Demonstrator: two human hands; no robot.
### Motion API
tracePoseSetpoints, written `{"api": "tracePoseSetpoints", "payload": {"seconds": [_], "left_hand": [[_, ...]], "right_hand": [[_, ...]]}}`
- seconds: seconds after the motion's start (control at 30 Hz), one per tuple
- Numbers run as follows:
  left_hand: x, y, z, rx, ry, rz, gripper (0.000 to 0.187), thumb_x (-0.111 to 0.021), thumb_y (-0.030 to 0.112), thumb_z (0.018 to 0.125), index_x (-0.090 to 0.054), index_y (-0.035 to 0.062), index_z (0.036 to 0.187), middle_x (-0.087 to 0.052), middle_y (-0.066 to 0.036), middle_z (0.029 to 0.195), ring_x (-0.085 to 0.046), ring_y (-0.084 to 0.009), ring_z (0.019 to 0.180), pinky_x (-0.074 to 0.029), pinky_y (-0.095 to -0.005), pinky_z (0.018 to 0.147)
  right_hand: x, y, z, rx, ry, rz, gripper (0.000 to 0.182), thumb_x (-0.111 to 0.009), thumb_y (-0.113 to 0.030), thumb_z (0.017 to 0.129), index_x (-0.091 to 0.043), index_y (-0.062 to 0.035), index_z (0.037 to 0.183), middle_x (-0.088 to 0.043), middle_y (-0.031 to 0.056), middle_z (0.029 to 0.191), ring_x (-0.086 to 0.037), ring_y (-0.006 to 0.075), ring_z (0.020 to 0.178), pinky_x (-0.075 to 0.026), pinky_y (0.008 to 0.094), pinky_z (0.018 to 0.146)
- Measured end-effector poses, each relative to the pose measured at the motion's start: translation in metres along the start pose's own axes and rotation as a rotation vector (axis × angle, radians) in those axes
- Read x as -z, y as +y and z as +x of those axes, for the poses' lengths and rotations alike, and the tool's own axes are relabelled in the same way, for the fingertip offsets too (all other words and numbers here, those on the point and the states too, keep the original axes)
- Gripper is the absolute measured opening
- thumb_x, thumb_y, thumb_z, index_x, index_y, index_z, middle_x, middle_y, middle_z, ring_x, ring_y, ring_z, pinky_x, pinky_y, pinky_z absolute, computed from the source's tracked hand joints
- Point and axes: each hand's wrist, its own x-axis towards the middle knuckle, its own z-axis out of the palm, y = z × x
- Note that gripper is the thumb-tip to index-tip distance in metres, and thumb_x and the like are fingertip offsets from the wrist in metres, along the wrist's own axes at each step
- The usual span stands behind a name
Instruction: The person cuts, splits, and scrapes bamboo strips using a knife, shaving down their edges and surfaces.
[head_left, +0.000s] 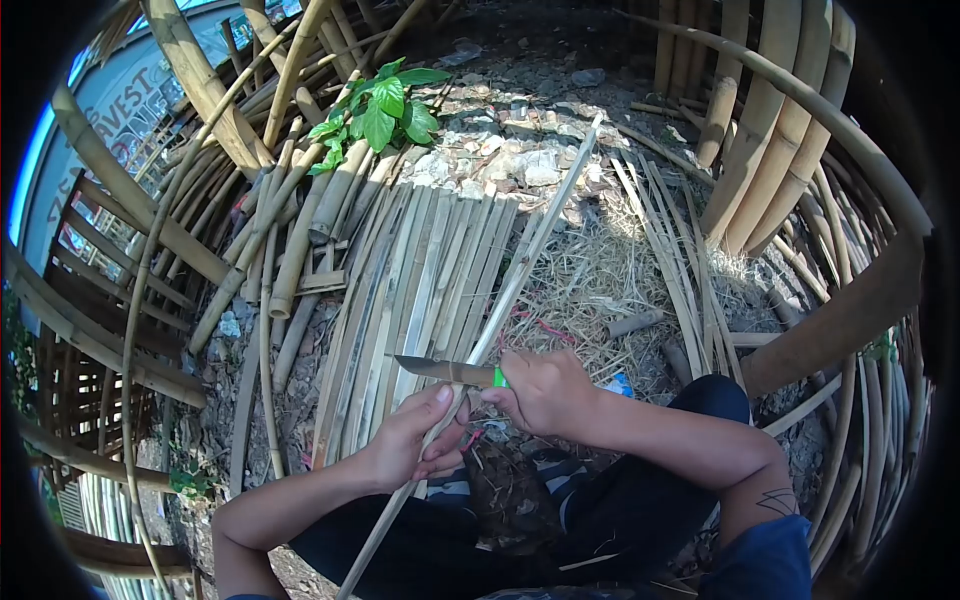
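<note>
A long, pale bamboo strip (535,245) runs slantwise from the upper middle down to the bottom edge. My left hand (418,440) is wrapped round its lower part, thumb on top. In my right hand (545,390) is a knife (445,370) with a green band by the handle. Its blade points left and lies across the strip, just above my left thumb. Most of the handle is hidden inside my right fist. Beyond my left hand, many split bamboo strips (420,270) lie side by side on the ground.
Thick bamboo poles (770,130) stand at the upper right, with more slats (665,250) on the ground below them. A leafy plant (385,110) grows at the upper left beside piled poles (335,190). Dry shavings (590,285) cover the ground ahead. A bamboo frame (120,350) is at the left.
</note>
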Motion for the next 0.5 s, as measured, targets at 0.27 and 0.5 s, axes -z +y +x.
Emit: {"api": "tracePoseSetpoints", "payload": {"seconds": [0.27,0.5], "left_hand": [[-0.001,0.0,-0.003,-0.018,-0.001,0.063,0.046,-0.03,0.051,0.105,-0.049,0.0089,0.099,-0.036,0.001,0.058,-0.025,-0.0073,0.038,-0.024,-0.0211,0.04],[-0.002,0.001,-0.008,-0.028,0.004,0.057,0.046,-0.031,0.051,0.104,-0.049,0.0092,0.1,-0.036,0.001,0.058,-0.025,-0.0071,0.038,-0.024,-0.0212,0.039]], "right_hand": [[0.002,0.005,0.001,0.035,0.027,-0.024,0.045,-0.063,-0.043,0.092,-0.052,-0.003,0.074,-0.057,0.0119,0.058,-0.06,0.0278,0.045,-0.046,0.039,0.038],[0.003,0.012,0.001,0.081,0.054,-0.106,0.047,-0.064,-0.045,0.091,-0.051,-0.0049,0.071,-0.055,0.0099,0.055,-0.058,0.0236,0.043,-0.044,0.0358,0.036]]}}
